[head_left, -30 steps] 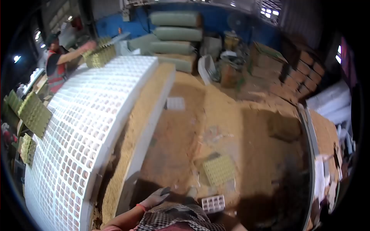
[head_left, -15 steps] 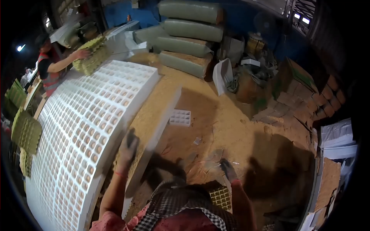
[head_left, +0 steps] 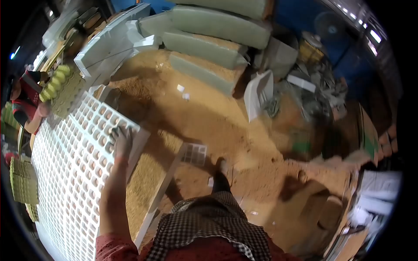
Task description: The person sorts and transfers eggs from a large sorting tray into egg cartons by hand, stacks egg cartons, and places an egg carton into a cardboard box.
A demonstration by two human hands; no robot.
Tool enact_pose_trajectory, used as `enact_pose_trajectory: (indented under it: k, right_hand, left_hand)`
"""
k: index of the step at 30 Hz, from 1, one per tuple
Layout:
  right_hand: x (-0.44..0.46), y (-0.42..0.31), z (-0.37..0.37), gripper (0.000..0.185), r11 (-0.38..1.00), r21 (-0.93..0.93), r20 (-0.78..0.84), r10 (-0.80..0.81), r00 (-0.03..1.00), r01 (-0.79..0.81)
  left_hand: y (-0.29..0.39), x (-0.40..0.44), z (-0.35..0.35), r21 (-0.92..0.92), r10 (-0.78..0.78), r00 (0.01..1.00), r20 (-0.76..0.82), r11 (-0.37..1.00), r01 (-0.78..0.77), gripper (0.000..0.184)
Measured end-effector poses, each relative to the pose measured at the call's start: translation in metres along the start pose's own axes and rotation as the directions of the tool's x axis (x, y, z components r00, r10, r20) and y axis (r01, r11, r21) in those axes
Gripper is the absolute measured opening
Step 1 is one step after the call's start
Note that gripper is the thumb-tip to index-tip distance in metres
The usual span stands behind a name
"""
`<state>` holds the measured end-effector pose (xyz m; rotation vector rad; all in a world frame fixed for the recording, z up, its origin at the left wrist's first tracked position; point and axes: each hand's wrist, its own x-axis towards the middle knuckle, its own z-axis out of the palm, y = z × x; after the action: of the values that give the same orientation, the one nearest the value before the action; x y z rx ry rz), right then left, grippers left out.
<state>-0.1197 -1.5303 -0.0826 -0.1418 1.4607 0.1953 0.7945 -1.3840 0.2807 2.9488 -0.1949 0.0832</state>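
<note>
My left hand (head_left: 123,141), in a greyish glove, rests on the near right edge of a large white grid tray (head_left: 138,138). Its fingers are spread over the outer cells, and no object shows in its grasp. Small pale-brown rounded things, which look like eggs, sit in many of the cells. The tray slopes away across the left side of the view. My right hand is out of view. A checked apron (head_left: 200,217) covers my front, and below it one dark-clad leg (head_left: 221,182) reaches the floor.
A co-worker (head_left: 28,102) at far left holds a stack of yellow-green moulded trays (head_left: 65,91). A white board edge (head_left: 161,187) borders loose grain-like material (head_left: 148,187). A small white compartment tray (head_left: 193,154) lies on the floor. Long wrapped bales (head_left: 217,26) stand behind; cartons (head_left: 331,135) are at right.
My left hand has moved up and left onto the large tray's edge. My right hand has left the view. The camera has shifted, and the co-worker with the stack appears farther left.
</note>
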Motion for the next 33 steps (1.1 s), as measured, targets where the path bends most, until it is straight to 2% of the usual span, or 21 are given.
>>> enact_pose_trajectory:
  k: [2, 4, 5, 6, 7, 10, 11, 12, 13, 15, 16, 19, 21, 22, 23, 24, 25, 27, 29, 31, 33]
  right_hand:
    - [-0.026, -0.113, 0.068, 0.031, 0.982, -0.038, 0.086, -0.179, 0.980, 0.183]
    - [-0.053, -0.227, 0.137, 0.023, 0.952, 0.123, 0.454, -0.305, 0.837, 0.280]
    - [-0.067, -0.282, 0.169, 0.020, 0.959, 0.214, 0.633, -0.281, 0.721, 0.185]
    - [-0.068, -0.331, 0.201, 0.024, 0.887, -0.015, 0.412, -0.415, 0.812, 0.461]
    - [-0.147, -0.375, 0.294, 0.020, 0.806, -0.274, 0.118, -0.513, 0.850, 0.524]
    - [-0.138, -0.501, 0.387, 0.030, 0.526, -0.523, 0.352, -0.583, 0.732, 0.670]
    - [-0.121, -0.533, 0.415, 0.031, 0.361, -0.613, 0.411, -0.615, 0.673, 0.703]
    - [-0.092, -0.557, 0.440, 0.030, 0.217, -0.668, 0.407, -0.695, 0.593, 0.712]
    - [-0.089, -0.578, 0.472, 0.030, 0.207, -0.680, 0.413, -0.685, 0.601, 0.703]
    - [-0.080, -0.606, 0.546, 0.031, 0.104, -0.781, 0.494, -0.499, 0.711, 0.616]
    - [-0.060, -0.610, 0.571, 0.031, 0.090, -0.795, 0.490, -0.487, 0.723, 0.600]
    - [0.021, -0.609, 0.641, 0.044, 0.241, -0.752, 0.460, -0.474, 0.751, 0.613]
    - [0.065, -0.610, 0.696, 0.041, -0.074, -0.901, 0.430, -0.278, 0.859, 0.428]
    - [0.091, -0.610, 0.722, 0.041, -0.102, -0.898, 0.439, -0.253, 0.862, 0.428]
    - [0.118, -0.610, 0.751, 0.046, -0.560, -0.781, 0.451, -0.201, 0.870, 0.276]
    - [0.149, -0.606, 0.786, 0.050, -0.885, -0.454, 0.469, -0.140, 0.872, 0.102]
    - [0.179, -0.606, 0.822, 0.050, -0.901, -0.407, 0.506, -0.085, 0.858, 0.150]
    - [0.245, -0.610, 0.863, 0.060, -0.976, -0.189, 0.623, -0.201, 0.756, -0.103]
    - [0.348, -0.629, 0.872, 0.060, -0.982, -0.171, 0.601, -0.169, 0.781, -0.081]
    - [0.358, -0.636, 0.907, 0.057, -0.980, -0.169, 0.454, -0.173, 0.874, -0.106]
    - [0.359, -0.648, 0.927, 0.053, -0.965, -0.259, 0.377, -0.062, 0.924, 0.041]
  left_hand:
    - [0.017, -0.014, -0.002, 0.138, -0.076, 0.997, -0.007, 0.987, 0.076, 0.071]
    - [0.007, -0.009, 0.007, 0.192, -0.046, 0.999, -0.017, 0.980, 0.048, 0.067]
    - [0.002, -0.010, 0.011, 0.178, -0.010, 0.999, -0.052, 0.984, 0.019, 0.066]
    - [0.004, -0.009, 0.009, 0.179, -0.035, 0.999, -0.042, 0.983, 0.042, 0.065]
    - [0.012, -0.010, 0.000, 0.169, -0.059, 0.998, -0.029, 0.984, 0.063, 0.066]
    - [0.023, 0.003, -0.022, 0.097, -0.119, 0.993, -0.023, 0.988, 0.121, 0.067]
    - [0.009, 0.014, -0.008, -0.050, -0.157, 0.976, -0.148, 0.987, 0.151, 0.067]
    - [0.006, 0.020, -0.010, 0.000, -0.175, 0.970, -0.170, 0.984, 0.178, 0.066]
    - [0.003, 0.029, -0.011, 0.050, -0.190, 0.963, -0.191, 0.978, 0.203, 0.065]
    - [-0.003, 0.041, 0.002, 0.288, -0.170, 0.957, -0.234, 0.928, 0.236, 0.066]
    - [0.004, 0.043, 0.003, 0.242, -0.211, 0.957, -0.198, 0.936, 0.257, 0.066]
    - [0.017, 0.043, -0.004, 0.076, -0.232, 0.965, -0.119, 0.967, 0.242, 0.065]
    - [0.011, 0.044, 0.000, -0.024, -0.150, 0.979, -0.136, 0.989, 0.148, 0.064]
    - [0.007, 0.043, 0.008, -0.136, -0.263, 0.952, -0.155, 0.960, 0.243, 0.063]
    - [0.004, 0.041, 0.015, -0.252, -0.372, 0.912, -0.171, 0.911, 0.325, 0.062]
    - [0.003, 0.039, 0.015, -0.286, -0.429, 0.882, -0.194, 0.885, 0.368, 0.063]
    - [0.006, 0.043, 0.017, -0.264, -0.439, 0.873, -0.214, 0.886, 0.381, 0.063]
    - [0.011, 0.047, 0.014, -0.172, -0.418, 0.879, -0.230, 0.906, 0.386, 0.063]
    - [0.013, 0.052, 0.020, -0.134, -0.430, 0.875, -0.220, 0.902, 0.410, 0.063]
    - [0.016, 0.049, 0.028, -0.111, -0.454, 0.864, -0.217, 0.891, 0.440, 0.063]
    - [0.018, 0.046, 0.035, -0.096, -0.477, 0.852, -0.214, 0.879, 0.468, 0.063]
